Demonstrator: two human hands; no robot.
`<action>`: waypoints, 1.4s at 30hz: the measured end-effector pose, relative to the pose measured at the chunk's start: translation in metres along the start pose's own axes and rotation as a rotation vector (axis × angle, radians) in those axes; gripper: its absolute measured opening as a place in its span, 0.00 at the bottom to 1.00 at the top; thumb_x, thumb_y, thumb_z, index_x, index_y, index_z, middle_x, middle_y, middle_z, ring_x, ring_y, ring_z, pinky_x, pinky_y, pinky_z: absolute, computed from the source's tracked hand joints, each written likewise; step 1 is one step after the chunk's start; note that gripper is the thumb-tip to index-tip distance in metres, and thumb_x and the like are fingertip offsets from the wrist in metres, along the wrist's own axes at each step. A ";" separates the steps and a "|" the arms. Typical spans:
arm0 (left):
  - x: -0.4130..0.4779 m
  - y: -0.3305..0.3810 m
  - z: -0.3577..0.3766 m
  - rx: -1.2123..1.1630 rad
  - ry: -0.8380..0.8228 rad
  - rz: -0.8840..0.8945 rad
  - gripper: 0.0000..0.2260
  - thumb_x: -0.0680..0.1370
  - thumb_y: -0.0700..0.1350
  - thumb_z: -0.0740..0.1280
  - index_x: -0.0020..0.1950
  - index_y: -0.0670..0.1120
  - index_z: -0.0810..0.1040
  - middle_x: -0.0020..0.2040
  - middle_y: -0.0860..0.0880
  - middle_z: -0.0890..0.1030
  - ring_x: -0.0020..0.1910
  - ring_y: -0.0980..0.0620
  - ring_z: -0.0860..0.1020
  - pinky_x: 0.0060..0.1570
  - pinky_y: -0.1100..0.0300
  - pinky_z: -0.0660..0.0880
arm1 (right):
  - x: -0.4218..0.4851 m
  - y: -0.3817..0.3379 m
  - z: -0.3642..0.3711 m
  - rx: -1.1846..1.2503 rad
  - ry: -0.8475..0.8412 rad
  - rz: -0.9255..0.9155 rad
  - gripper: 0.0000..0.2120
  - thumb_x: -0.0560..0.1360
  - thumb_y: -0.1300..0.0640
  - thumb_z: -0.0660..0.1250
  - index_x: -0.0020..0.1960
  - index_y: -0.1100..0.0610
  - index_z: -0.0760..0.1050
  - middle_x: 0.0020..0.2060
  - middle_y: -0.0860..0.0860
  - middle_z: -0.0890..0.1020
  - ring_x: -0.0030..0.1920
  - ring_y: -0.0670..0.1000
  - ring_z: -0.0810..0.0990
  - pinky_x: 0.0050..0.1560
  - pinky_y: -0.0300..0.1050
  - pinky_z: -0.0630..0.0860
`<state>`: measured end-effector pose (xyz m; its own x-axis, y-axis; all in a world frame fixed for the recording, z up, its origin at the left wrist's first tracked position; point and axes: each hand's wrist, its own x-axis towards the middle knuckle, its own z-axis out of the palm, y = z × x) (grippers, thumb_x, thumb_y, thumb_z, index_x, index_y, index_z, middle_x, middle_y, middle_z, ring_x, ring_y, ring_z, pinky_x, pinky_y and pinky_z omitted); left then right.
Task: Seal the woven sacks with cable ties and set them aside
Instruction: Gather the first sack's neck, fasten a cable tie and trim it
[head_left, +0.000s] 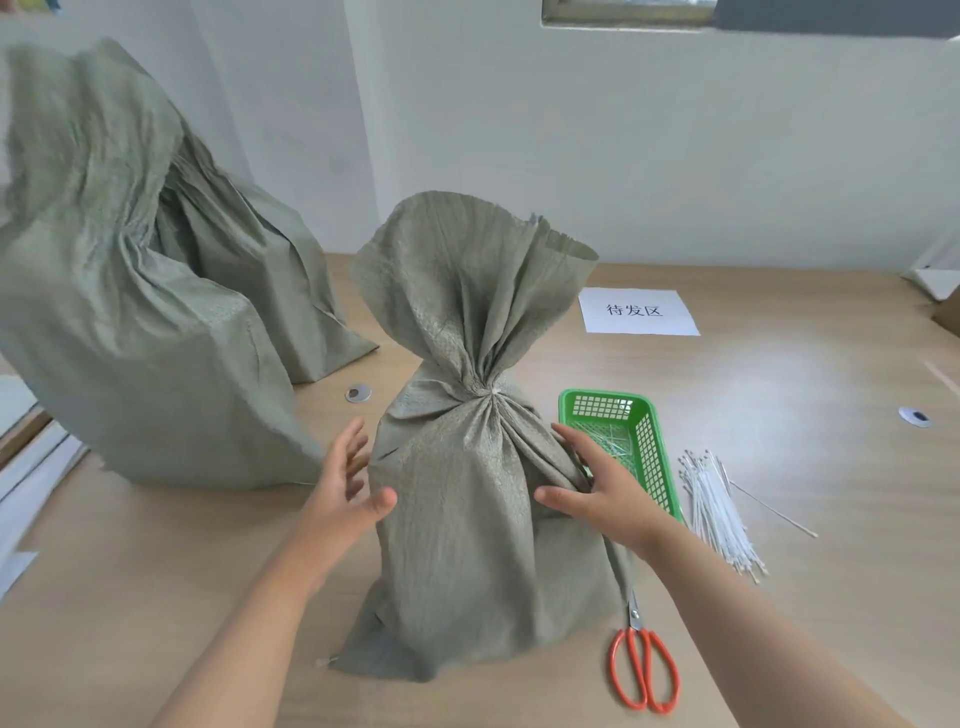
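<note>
The tied sack (467, 519) stood upright mid-surface, neck cinched tight. Both hands were spread open, left hand (343, 483) just off its side, right hand (597, 488) flat against it, gripping nothing. Green basket (649, 447), loose cable ties (717, 509) and orange scissors (644, 665) sat to the right, a bigger sack (130, 312) to the left.

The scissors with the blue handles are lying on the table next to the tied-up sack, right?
Not quite. In the head view the scissors have orange handles, not blue. They do lie on the table next to the tied-up sack.
</note>
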<state>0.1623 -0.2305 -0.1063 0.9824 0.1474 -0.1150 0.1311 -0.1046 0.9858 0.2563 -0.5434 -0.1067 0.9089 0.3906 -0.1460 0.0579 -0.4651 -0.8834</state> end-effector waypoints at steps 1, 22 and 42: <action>-0.007 -0.011 0.001 -0.024 -0.013 -0.032 0.61 0.54 0.72 0.80 0.81 0.58 0.57 0.78 0.55 0.67 0.76 0.54 0.68 0.76 0.43 0.64 | -0.002 0.003 0.000 0.050 -0.014 0.019 0.45 0.63 0.44 0.80 0.76 0.43 0.65 0.67 0.40 0.75 0.66 0.42 0.75 0.72 0.49 0.70; -0.040 -0.038 0.017 0.033 -0.203 -0.163 0.34 0.60 0.29 0.81 0.59 0.51 0.73 0.49 0.62 0.85 0.49 0.68 0.81 0.47 0.68 0.77 | -0.041 0.029 0.027 0.111 0.027 0.139 0.41 0.57 0.64 0.85 0.66 0.46 0.74 0.55 0.46 0.86 0.56 0.48 0.84 0.61 0.53 0.79; 0.053 0.055 -0.087 0.157 -0.219 -0.029 0.46 0.58 0.49 0.85 0.69 0.61 0.64 0.67 0.58 0.74 0.64 0.64 0.74 0.55 0.65 0.75 | 0.027 -0.087 0.040 0.159 0.191 -0.073 0.33 0.60 0.55 0.84 0.62 0.43 0.77 0.54 0.48 0.86 0.57 0.51 0.84 0.60 0.60 0.78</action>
<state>0.2102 -0.1427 -0.0477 0.9812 -0.0616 -0.1830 0.1615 -0.2577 0.9527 0.2594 -0.4607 -0.0518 0.9672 0.2541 -0.0054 0.0745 -0.3040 -0.9498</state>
